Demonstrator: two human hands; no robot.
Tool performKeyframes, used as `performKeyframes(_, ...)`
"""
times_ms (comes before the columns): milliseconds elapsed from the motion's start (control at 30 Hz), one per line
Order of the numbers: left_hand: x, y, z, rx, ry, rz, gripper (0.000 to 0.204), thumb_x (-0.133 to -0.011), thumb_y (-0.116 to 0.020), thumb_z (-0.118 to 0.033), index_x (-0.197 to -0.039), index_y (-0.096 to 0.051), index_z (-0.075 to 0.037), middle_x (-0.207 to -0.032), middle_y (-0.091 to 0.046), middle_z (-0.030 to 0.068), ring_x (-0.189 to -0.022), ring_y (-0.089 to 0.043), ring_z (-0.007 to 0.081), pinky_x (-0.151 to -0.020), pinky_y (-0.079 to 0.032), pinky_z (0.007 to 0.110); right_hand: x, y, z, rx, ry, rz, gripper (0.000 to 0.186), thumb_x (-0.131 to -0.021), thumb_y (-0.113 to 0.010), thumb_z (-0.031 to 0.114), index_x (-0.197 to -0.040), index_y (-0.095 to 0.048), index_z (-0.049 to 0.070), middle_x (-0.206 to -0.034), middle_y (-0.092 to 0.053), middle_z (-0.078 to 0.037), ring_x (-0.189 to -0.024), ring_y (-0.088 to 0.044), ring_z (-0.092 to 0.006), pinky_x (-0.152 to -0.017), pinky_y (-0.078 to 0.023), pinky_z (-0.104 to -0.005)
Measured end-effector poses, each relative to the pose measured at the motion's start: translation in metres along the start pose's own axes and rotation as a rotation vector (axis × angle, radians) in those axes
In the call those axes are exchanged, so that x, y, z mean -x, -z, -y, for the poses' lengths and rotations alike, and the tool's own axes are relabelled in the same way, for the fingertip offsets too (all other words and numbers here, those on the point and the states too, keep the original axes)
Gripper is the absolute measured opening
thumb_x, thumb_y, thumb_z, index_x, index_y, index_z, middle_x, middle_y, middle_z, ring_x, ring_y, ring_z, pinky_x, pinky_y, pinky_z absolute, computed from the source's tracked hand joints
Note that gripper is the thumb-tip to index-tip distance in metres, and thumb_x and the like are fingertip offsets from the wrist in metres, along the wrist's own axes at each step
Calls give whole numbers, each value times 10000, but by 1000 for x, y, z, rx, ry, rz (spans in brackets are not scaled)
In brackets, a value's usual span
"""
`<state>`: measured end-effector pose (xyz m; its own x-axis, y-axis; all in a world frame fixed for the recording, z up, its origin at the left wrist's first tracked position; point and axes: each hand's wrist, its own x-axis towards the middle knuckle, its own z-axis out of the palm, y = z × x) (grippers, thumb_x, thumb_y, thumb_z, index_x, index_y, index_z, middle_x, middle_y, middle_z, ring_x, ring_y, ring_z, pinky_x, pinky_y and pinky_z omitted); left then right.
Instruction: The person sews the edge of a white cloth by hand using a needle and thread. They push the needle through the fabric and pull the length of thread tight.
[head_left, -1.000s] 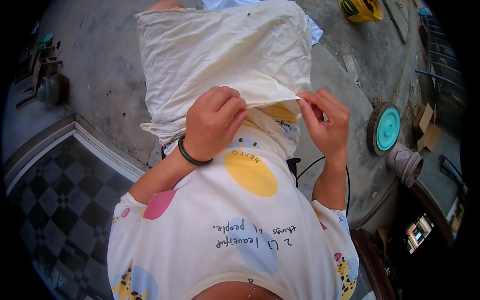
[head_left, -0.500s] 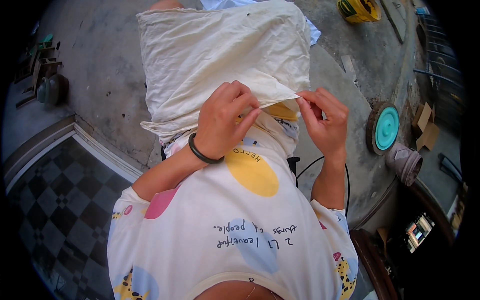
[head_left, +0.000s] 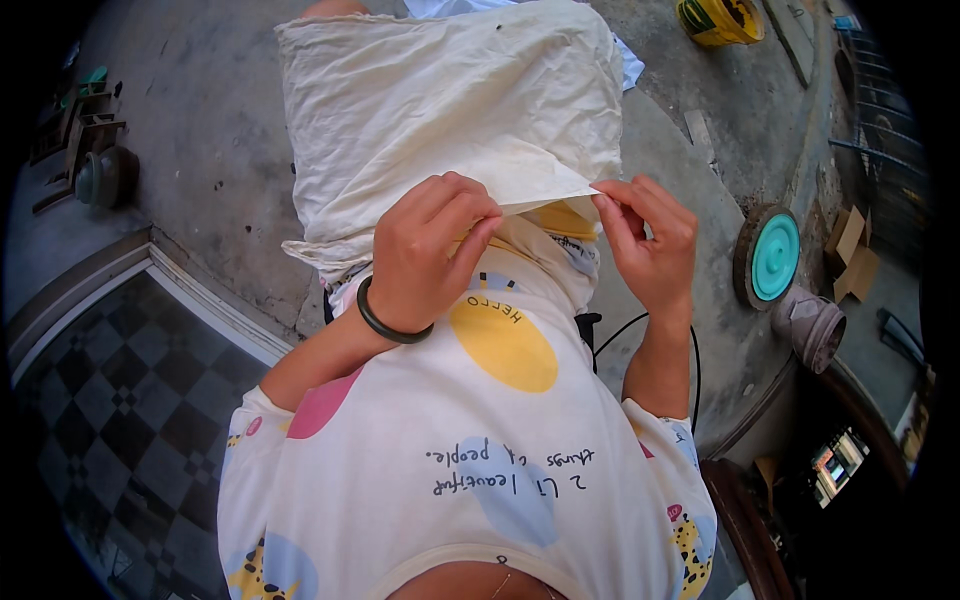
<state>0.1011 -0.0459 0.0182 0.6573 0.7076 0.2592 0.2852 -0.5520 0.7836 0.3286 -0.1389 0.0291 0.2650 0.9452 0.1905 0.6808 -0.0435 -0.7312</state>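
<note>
A wrinkled cream-white cloth [head_left: 440,100] lies spread over my lap, its near edge lifted. My left hand [head_left: 430,245], with a dark bangle [head_left: 385,318] on the wrist, pinches that edge between thumb and fingers. At the cloth's right corner my right hand [head_left: 655,240] holds the edge in a fingertip pinch. The edge runs nearly straight between the two hands. Beneath it, part of my printed white shirt [head_left: 420,420] and a yellow patch show. What kind of cloth item this is I cannot tell.
On the concrete floor [head_left: 220,130] to the right are a yellow bucket [head_left: 720,20], a turquoise round lid [head_left: 773,258], a grey container [head_left: 812,330] and a cardboard box [head_left: 852,255]. Small wooden furniture [head_left: 90,140] stands far left. A dark checkered surface [head_left: 140,420] lies near left.
My left hand has shifted left along the cloth's edge, farther from the right hand, so a longer stretch of edge shows between them. My right hand has hardly moved.
</note>
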Motion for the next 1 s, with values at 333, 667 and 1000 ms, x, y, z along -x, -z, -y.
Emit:
performKeyframes(333,-4,5,4,-48,16,-88,156,-778,-676,79,-883,-618,-20,-848,-618,88,-750,-610,234,-634,-463,315,-8,-5,5,-46,-31,-40,81,-808,-741,11,-881,-726,44,-650,-567,-50,-487,-461,-127,-457,-341,-272)
performKeyframes(667,-19,11,39,773,702,389,73,-920,-631,-42,-889,-575,-78,-831,-514,-93,-748,-456,-10,-663,-385,185,-22,-7,2,44,-77,70,52,-852,-711,109,-862,-714,58,-713,-638,-61,-548,-554,-186,-524,-419,-301)
performKeyframes(1000,-28,1,54,739,782,440,124,-928,-716,-145,-908,-609,-86,-824,-560,-88,-729,-463,-14,-644,-385,180,-38,-11,-18,-23,-211,175,73,-849,-716,103,-877,-715,36,-707,-626,-60,-579,-527,-151,-553,-420,-279)
